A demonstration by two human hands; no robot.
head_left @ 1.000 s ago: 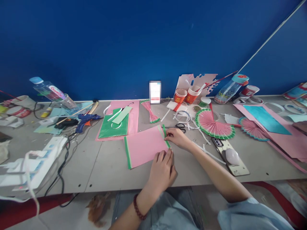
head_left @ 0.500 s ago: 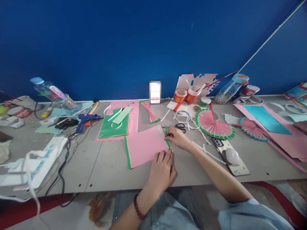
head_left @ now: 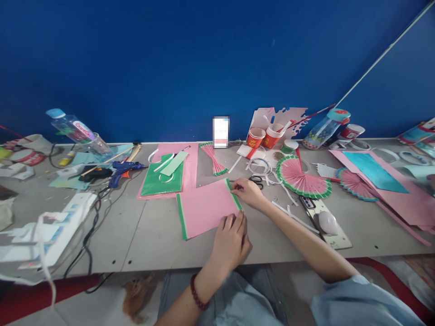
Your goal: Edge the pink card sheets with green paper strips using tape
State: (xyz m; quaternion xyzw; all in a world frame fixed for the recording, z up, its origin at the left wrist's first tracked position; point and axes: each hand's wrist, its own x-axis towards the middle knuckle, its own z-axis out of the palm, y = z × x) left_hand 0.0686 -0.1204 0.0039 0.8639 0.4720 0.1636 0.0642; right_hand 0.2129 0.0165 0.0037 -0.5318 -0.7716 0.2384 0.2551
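Note:
A pink paper sheet (head_left: 207, 210) lies flat before me, with a green strip (head_left: 181, 217) along its left edge. Along its right edge runs another green paper strip (head_left: 235, 195), lying against the sheet. My right hand (head_left: 249, 192) pinches this strip near its middle, fingertips at the edge. At the near right corner, my left hand (head_left: 231, 237) presses down with its fingers laid on the paper and the strip's near end, thumb apart. Black-handled scissors (head_left: 256, 182) lie just beyond my right hand. A pleated pink strip with green ends (head_left: 215, 158) lies behind the sheet.
Green paper in a clear sleeve (head_left: 163, 181) and a blue glue gun (head_left: 124, 172) lie to the left. Rightward are a watermelon-like paper fan (head_left: 306, 181), a phone (head_left: 340, 237) and paper cups (head_left: 255, 138). A power strip (head_left: 68, 231) with cables occupies the far left.
My right hand has shifted slightly left, bringing the upper part of the green strip down onto the sheet's right edge. My left hand stays at the near corner.

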